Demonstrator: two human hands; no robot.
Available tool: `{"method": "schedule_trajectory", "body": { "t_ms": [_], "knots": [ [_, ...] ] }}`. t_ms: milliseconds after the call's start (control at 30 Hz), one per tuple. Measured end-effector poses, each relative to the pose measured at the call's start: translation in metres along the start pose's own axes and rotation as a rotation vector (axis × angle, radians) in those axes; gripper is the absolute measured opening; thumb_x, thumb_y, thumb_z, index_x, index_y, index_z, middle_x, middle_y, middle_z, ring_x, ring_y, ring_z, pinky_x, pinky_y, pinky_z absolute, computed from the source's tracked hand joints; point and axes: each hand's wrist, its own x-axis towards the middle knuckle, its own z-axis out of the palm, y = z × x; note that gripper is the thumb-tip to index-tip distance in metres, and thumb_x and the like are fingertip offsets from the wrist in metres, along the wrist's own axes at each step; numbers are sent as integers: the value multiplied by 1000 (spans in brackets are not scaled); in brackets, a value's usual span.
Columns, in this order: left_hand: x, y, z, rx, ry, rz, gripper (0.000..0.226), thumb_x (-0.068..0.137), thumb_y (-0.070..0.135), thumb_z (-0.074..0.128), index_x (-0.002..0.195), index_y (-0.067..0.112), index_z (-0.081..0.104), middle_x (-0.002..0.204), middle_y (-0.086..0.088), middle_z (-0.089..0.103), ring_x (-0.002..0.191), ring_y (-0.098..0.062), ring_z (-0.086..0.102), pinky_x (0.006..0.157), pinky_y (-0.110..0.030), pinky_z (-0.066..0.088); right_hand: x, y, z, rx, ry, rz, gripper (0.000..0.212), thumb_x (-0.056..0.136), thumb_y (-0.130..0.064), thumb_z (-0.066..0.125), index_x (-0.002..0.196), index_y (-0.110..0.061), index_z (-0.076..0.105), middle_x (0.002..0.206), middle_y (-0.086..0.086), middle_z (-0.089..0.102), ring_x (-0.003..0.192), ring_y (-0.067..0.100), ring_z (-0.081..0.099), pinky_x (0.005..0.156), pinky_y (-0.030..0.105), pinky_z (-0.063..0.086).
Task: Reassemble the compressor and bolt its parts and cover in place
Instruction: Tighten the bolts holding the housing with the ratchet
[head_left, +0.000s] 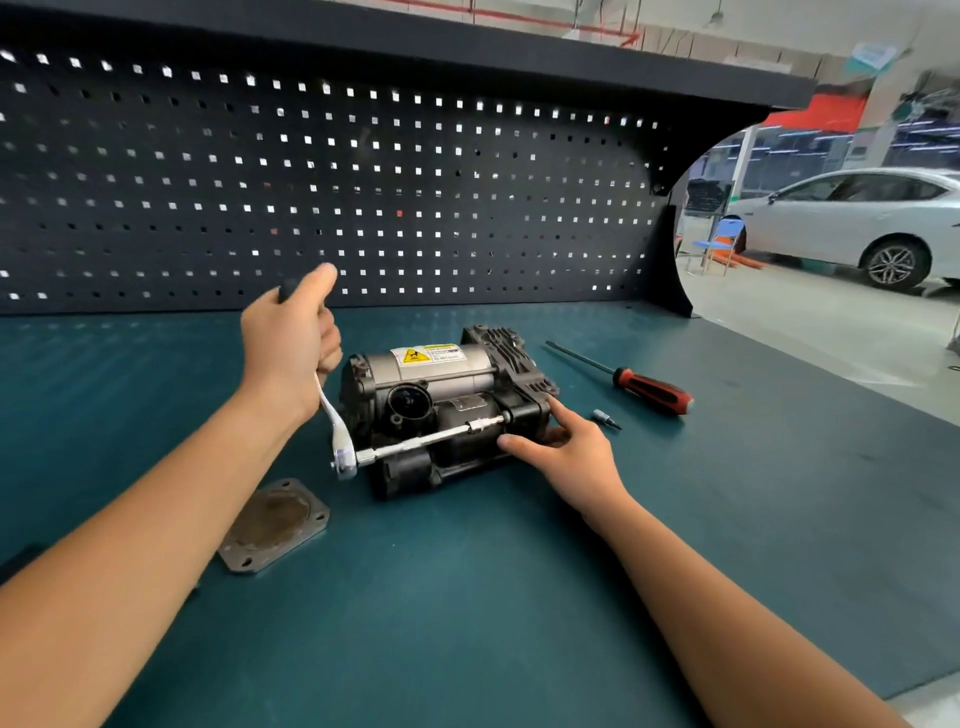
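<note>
Head view: a person works a ratchet (330, 415) on a compressor (441, 374) that lies on its side near the middle of a teal surface (467, 597), in front of a black pegboard (363, 182). The left hand (291, 343) is raised above and to the left of the compressor, its fingers (327, 348) curled tightly round the ratchet's dark handle. From the ratchet head, at the compressor's near left corner, an extension bar (421, 441) runs rightward along the front of the housing to a fitting on the black end block.

The right hand (576, 457) rests against the compressor's near right end. Its forefinger lies straight along that block and its thumb reaches out to touch the lower front edge, so the unit sits just beyond and to the left of the fingertips.

A square metal cover plate (275, 525) lies flat on the surface, apart from the compressor, near the left forearm. To the right, a screwdriver (649, 392) with a red and black handle and a small bit (607, 418) lie on the surface. A white car (857, 218) stands in the hall beyond.
</note>
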Motion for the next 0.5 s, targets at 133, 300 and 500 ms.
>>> {"method": "schedule_trajectory", "body": {
  "t_ms": [133,300,500],
  "knots": [
    [-22,16,8,110,-183,264,44,85,16,59,52,20,30,38,9,28,31,-9,23,37,-13,20,-2,-2,0,-19,-16,-26,84,71,-38,80,143,-19,40,126,-3,60,112,6,53,82,8,33],
    [-46,25,14,190,-391,435,33,72,26,61,46,24,41,35,11,32,29,-10,26,37,-13,24,-1,-3,1,-40,-13,-28,78,72,-38,79,140,-22,45,118,-7,63,109,7,55,84,11,36],
    [-15,11,4,102,-183,181,43,92,26,54,55,21,33,40,9,29,33,-8,23,36,-14,20,-1,-1,3,15,22,16,88,68,-40,82,143,-24,39,124,4,62,114,14,56,90,16,38]
  ]
}}
